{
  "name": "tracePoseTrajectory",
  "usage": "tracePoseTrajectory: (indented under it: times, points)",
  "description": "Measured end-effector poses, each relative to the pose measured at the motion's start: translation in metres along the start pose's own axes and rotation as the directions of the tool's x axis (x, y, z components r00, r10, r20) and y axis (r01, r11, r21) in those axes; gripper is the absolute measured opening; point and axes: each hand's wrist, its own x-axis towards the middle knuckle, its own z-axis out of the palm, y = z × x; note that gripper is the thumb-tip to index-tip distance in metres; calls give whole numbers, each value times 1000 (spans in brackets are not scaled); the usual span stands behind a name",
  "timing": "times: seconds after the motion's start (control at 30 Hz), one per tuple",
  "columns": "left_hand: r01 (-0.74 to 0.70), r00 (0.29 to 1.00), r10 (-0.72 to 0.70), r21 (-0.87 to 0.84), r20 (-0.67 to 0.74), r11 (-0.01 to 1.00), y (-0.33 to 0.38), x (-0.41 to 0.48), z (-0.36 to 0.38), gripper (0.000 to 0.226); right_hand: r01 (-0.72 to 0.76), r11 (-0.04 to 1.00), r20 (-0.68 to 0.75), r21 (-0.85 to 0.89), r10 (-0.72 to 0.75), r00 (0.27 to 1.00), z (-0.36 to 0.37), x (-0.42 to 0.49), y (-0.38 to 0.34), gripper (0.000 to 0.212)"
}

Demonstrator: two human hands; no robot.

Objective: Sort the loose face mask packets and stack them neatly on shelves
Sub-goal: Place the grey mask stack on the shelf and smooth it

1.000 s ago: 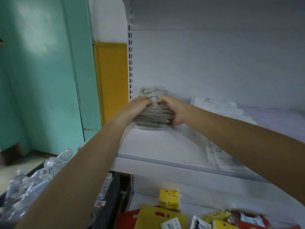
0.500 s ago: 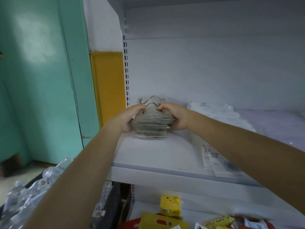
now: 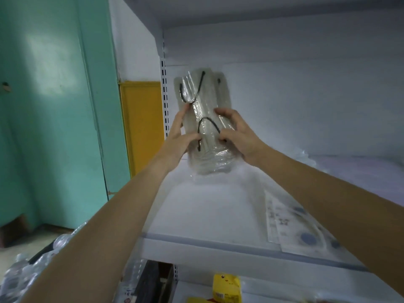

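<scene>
CHANGE: mask bundle (image 3: 205,127), flat half a second ago, now tipped on end, broad face to camera; squaring-up, I judge, not yet stacked | GRIP: left grip (image 3: 179,138) and right grip (image 3: 238,136) both clasp bundle's side edges, thumbs across front | WHERE: rear left of shelf (image 3: 207,215); lower end touching or not, cannot tell | NEAR: flat packets (image 3: 290,226) lie to right, apart

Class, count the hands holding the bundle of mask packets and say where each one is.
2. The left hand grips the bundle of mask packets at its left edge; the right hand grips its right edge. No other hand shows.
</scene>
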Motion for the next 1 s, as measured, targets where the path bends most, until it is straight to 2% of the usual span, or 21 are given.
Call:
tracePoseTrajectory:
  times: [0.07, 0.17, 0.23, 0.3, 0.37, 0.43, 0.5, 0.57, 0.7, 0.8, 0.87, 0.93, 1.0]
  points:
    - [-77, 996, 76, 18, 39, 997, 6, 7, 5, 86, 91, 995, -18, -39, -91, 996, -6, -2, -6, 41]
    - [-117, 991, 109, 107, 80, 987, -9, -2, 19, 99, 133, 977, -12, -165, -137, 990, -12, -14, 13, 24]
    - [-146, 983, 114, 229, 147, 962, -23, -8, 26, 99, 110, 964, 11, -242, -111, 994, -14, -24, 30, 20]
    - [-165, 976, 121, 259, 179, 952, -27, -6, 25, 92, 79, 977, -18, -200, -85, 996, -17, -24, 32, 17]
    - [-165, 976, 111, 307, 187, 937, -28, -2, 24, 87, 47, 982, -38, -185, -55, 998, -21, -19, 30, 20]
    - [-165, 976, 92, 386, 199, 908, -34, -1, 25, 91, 1, 961, -19, -275, -7, 1000, -23, -14, 33, 29]
    - [-140, 983, 80, 396, 164, 907, -39, 2, 25, 98, -27, 937, -9, -349, 26, 1000, -24, -4, 33, 32]
    - [-111, 992, 84, 361, 90, 926, -38, 8, 25, 104, 6, 897, 32, -442, 9, 999, -23, 11, 22, 33]
    - [-1, 985, 53, 301, -163, 954, -38, 29, 29, 115, 181, 672, 239, -718, -6, 971, -18, 47, -7, 32]
    - [169, 950, -133, 106, -283, 980, -46, 36, 36, 115, 219, 517, 313, -828, 102, 944, -14, 74, -12, 25]
    - [303, 895, -288, -10, -342, 953, -54, 36, 45, 111, 231, 426, 334, -875, 185, 924, -10, 87, -8, 22]
    - [492, 814, -462, -6, -352, 871, -60, 34, 49, 93, 261, 295, 350, -919, 304, 886, -3, 94, 6, 22]
    - [629, 777, -587, 274, -226, 727, -57, 32, 39, 49, 290, 169, 334, -942, 412, 847, 1, 95, 28, 22]
